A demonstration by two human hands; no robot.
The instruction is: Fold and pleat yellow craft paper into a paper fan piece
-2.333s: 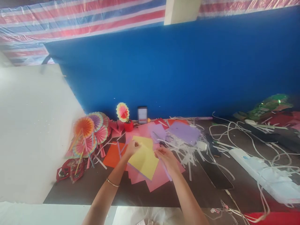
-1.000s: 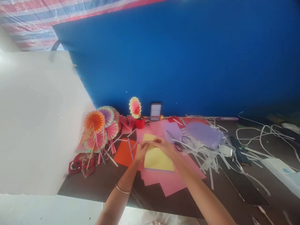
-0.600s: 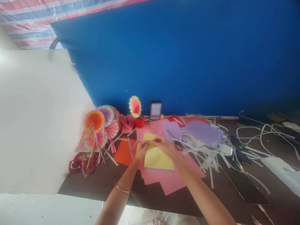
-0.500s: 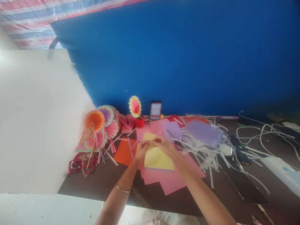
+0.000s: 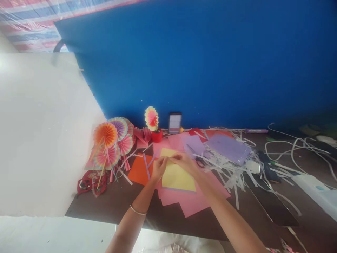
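Together, two hands [image 5: 159,168] over yellow paper [image 5: 177,180].

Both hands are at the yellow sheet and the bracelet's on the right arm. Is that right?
Not quite: the head view shows the bracelet on the left arm, not the right. The left hand and right hand are indeed at the yellow sheet.

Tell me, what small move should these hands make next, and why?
Perhaps ease the left hand and right hand slightly apart: their fingertips sit close together over the upper part of the yellow paper, hiding some of it.
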